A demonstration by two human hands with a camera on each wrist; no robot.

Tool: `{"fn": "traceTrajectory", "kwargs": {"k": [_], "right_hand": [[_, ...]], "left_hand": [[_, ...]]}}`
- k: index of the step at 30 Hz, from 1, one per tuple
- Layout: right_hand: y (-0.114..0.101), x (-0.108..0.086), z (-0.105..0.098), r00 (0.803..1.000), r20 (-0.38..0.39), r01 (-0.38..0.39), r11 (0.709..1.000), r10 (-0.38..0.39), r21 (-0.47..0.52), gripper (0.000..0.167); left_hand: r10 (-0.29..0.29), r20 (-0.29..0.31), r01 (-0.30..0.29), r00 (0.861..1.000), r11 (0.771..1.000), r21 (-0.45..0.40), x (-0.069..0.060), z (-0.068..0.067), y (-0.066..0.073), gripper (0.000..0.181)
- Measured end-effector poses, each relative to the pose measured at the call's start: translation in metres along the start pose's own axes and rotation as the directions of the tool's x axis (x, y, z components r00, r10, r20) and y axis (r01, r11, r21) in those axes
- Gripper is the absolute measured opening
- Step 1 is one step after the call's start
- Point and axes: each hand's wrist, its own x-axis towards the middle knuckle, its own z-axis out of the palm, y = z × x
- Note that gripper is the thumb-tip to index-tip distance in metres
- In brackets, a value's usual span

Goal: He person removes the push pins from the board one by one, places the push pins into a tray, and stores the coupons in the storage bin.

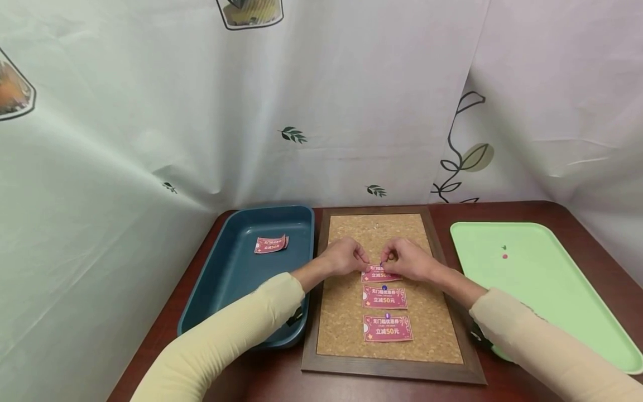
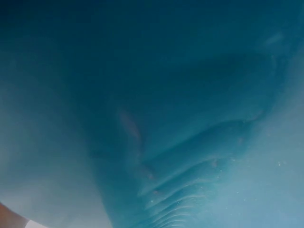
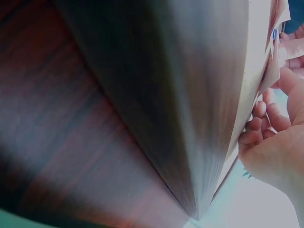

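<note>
The left hand (image 1: 346,257) pinches the left corner of a pink rectangular paper coupon (image 1: 377,274), the uppermost of three on the brown-framed cork board (image 1: 341,329) — presumably to hold it straight. The right hand (image 1: 408,259) has its thumb and finger closed at the coupon's top edge on what looks like a small blue pushpin (image 1: 381,264), mostly hidden by the fingertips. The matching middle coupon (image 1: 384,300) and bottom coupon (image 1: 388,330) each carry a pin near the top edge, perhaps so the large print stays readable. The dark blue plastic tray (image 1: 221,301) with spare pink coupons (image 1: 269,245) stands at the left, the pale green plastic tray (image 1: 532,296) at the right, likely for easy reach.

The right wrist view shows the board nearly edge-on, with coupon edges standing off the cork — a lift the head view hardly shows. The left wrist view gives only blurred blue, no fingers.
</note>
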Motion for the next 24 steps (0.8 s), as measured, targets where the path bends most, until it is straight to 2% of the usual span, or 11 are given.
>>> {"fn": "traceTrajectory", "kwargs": {"k": [6,10,24], "right_hand": [[-0.0009,-0.0012,0.0002,0.997,-0.024,0.066,0.994,-0.068,-0.089,0.013],[-0.0013,-0.0001,0.0002,0.997,-0.024,0.065,0.989,-0.069,-0.13,0.014],[-0.0018,-0.0008,0.0006,0.998,-0.014,0.063,0.991,-0.066,-0.116,0.018]], "left_hand": [[-0.014,0.001,0.014,1.0,1.0,0.0,0.0,0.0004,0.0012,0.009],[-0.018,0.001,0.018,1.0,1.0,-0.002,-0.0001,0.0005,0.0024,0.008],[-0.022,0.007,0.022,1.0,1.0,0.013,0.001,-0.0001,0.0019,0.01]]}}
